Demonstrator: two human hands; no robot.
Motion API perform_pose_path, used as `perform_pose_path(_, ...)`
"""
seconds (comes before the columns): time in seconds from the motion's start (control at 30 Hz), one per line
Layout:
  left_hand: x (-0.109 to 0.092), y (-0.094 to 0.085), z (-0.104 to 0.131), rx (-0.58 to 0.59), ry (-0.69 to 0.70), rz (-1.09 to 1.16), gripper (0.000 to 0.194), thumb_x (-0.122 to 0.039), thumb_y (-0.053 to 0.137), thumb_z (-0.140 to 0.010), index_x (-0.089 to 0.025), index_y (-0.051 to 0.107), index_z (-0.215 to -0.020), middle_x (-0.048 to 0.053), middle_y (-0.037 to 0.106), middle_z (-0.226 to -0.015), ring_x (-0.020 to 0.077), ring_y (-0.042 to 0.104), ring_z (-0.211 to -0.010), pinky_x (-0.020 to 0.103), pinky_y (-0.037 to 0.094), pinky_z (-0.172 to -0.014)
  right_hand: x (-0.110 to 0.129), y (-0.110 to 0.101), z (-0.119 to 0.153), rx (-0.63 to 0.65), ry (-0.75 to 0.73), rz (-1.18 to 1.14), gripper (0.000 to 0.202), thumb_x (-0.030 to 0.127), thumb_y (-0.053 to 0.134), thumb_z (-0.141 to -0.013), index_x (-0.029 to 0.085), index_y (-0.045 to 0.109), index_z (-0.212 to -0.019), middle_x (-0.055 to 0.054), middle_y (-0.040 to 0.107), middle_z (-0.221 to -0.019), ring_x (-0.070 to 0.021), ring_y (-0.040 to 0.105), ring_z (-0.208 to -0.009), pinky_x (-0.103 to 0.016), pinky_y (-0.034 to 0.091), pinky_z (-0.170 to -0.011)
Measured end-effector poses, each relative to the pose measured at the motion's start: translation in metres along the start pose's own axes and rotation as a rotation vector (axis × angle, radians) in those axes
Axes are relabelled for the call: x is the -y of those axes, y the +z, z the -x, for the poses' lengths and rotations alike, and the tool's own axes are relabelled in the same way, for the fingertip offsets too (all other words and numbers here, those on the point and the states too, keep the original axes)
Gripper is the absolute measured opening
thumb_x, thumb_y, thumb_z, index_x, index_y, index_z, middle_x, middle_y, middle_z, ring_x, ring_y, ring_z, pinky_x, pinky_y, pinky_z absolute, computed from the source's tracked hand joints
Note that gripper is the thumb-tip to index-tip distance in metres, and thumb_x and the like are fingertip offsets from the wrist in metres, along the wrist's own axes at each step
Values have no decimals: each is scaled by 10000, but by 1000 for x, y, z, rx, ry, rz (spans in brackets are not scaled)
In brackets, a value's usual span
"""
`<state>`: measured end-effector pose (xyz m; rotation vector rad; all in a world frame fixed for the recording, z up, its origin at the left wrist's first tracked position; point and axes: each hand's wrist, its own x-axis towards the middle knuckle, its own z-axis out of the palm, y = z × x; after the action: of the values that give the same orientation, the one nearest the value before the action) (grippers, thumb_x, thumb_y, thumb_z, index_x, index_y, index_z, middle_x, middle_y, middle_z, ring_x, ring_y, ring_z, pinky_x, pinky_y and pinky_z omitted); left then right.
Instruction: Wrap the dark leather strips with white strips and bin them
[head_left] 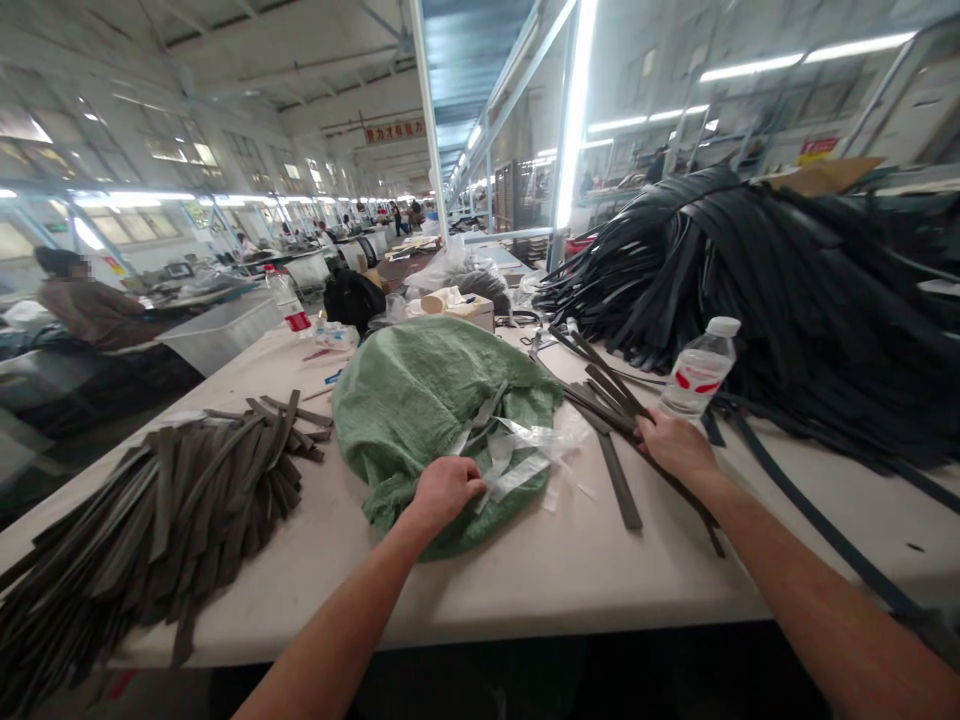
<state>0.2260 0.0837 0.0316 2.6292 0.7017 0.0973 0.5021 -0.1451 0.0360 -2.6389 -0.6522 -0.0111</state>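
Left hand at a green woven sack, right hand gripping dark brown strips

A bulging green woven sack [420,390] lies in the middle of the pale, cloth-like surface [495,605]. The left hand [452,487] is at its near side, the fingers curled in and pressed together beside a tangle of clear plastic strips [517,465]. Whether they pinch the plastic or the sack's fabric, I cannot tell.

The right hand [671,445] is to the right of the sack, its fingers closed around a few long, flat, dark brown strips [619,390]. These fan out toward the far left, and one end hangs down on the near side of the hand. A loose, flat brown strip [621,485] lies on the surface between the sack and this hand.

Just beyond the right hand stands a clear plastic bottle with a white cap and a red-and-white label [701,370]. Farther right, a large heap of long black strips [780,290] spreads over the surface, one trailing toward the near right edge.

On the left, a thick pile of short, dark brown strips [172,500] reaches past the near edge. At the far left of the surface is another clear bottle with a red label [287,305], near a black bag [355,300]. Beyond the surface, at far left, a person in a dark cap [97,300] sits.
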Motion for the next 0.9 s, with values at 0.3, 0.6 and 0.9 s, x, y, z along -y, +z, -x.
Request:
perform_pose_path(0.3, 7, 19, -2, -82, -52, 177, 176, -288, 774, -608, -188, 662, -698, 35, 655, -750, 206, 593, -767, 289, 407, -723, 14, -13, -9, -82, 95, -418, 180, 240, 486, -867, 158, 646, -881, -76, 647, -693, -194, 612, -584, -280, 436, -535)
perform_pose_path(0.6, 12, 10, 1, -189, -105, 688, 299, -450, 646, -723, -172, 548, -772, -49, 509, -603, 109, 491, -543, 227, 404, -543, 58, -25, 56, 384, 35, -1105, 378, 520, 568, -810, 159, 593, -916, 32, 481, -611, -77, 396, -411, -203, 325, -367)
perform_pose_path(0.9, -34, 12, 48, -116, -38, 1273, 442, -435, 830, -576, -165, 529, -756, -49, 533, -592, 73, 456, -502, 191, 385, -476, 138, 35, 133, 749, -6, -1272, 506, 659, 640, -698, 164, 573, -779, 83, 425, -484, -40, 257, -337, -181, 196, -316)
